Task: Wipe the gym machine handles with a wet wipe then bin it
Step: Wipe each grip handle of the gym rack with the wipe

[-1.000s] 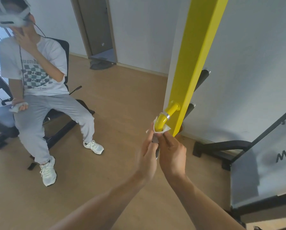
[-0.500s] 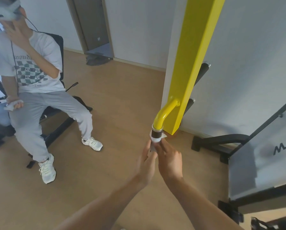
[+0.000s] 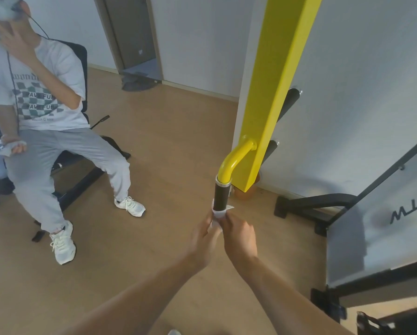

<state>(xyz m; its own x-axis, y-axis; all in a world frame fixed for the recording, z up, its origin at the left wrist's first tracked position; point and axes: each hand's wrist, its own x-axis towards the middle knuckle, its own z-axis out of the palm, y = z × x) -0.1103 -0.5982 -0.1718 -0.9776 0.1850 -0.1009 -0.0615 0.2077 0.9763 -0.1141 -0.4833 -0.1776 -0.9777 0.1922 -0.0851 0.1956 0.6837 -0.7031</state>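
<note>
Low in the middle of the frame, the right hand [image 3: 239,238] and the left hand [image 3: 206,240] both pinch the white wet wipe [image 3: 219,213], wrapped round the lower end of the black handle grip [image 3: 221,195]. Above it the yellow bent tube [image 3: 234,160] joins the yellow post [image 3: 275,93]. I'd say wiping is underway; other handles may remain, and binning is left, with no bin in sight.
</note>
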